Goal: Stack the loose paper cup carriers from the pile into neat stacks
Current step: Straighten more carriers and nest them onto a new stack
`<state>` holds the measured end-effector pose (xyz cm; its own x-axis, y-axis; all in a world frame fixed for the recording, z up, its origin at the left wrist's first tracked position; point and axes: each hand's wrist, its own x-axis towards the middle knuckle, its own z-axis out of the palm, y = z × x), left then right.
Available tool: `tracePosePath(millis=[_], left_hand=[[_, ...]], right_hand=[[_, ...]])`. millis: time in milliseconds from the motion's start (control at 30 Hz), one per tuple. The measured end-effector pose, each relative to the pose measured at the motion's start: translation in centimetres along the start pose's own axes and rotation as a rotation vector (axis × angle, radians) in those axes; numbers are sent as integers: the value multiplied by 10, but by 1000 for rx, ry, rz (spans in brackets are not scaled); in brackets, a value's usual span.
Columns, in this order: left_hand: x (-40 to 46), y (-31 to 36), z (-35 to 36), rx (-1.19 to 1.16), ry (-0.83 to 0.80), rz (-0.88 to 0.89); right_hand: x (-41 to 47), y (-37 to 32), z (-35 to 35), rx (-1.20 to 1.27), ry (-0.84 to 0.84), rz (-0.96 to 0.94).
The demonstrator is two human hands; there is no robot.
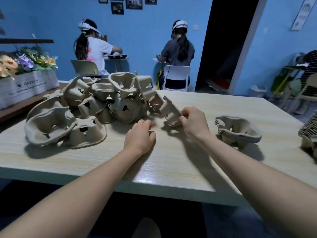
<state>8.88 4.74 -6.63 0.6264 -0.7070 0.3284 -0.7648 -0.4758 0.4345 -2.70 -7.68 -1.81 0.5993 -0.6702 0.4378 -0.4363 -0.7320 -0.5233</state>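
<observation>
Fingers (184,115) of the right hand (193,121) are curling around the near edge of a single cup carrier (170,111), pinching it between thumb and fingertips and holding it tilted, with its lower corner just above the table (171,162). Beside it, the left hand (139,134) is hanging over the tabletop with its fingers loosely bent and gripping nothing, its fingertips pointing toward the loose pile (96,103). That pile of moulded paper carriers is lying on the left half of the table, tumbled at all angles, some with cups facing up and some tipped on their sides or upside down; the held carrier is sitting right at the pile's right edge, and whether it is touching its neighbours cannot be told. Well apart to the right, a neat stack (237,130) of nested carriers is standing upright on the table, and another stack (308,140) is showing partly at the right edge of the view. Past the table's left end, a white wooden box (27,86) printed with the word GARDEN is holding artificial flowers (25,61). Farther back, two people (178,55) wearing headsets are sitting on pale chairs (176,75) with their backs turned, facing a blue wall (145,31), and a dark doorway (228,40) is opening to their right.
</observation>
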Motion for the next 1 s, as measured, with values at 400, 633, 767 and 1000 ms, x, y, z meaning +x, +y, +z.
tracePosePath(millis=[400,633,767,1000], left_hand=[[35,57,-42,-622,177,-227],[43,82,-52,-940,-45,-355],[40,94,-49,-1108,-76,-372],[33,130,-36,-1239,-72,-286]], right_hand=[[-18,9,-51,-50,8,-287],[-28,19,-80,-90,32,-460],[-32,31,-97,-12,51,-392],[-36,52,-123,204,131,32]])
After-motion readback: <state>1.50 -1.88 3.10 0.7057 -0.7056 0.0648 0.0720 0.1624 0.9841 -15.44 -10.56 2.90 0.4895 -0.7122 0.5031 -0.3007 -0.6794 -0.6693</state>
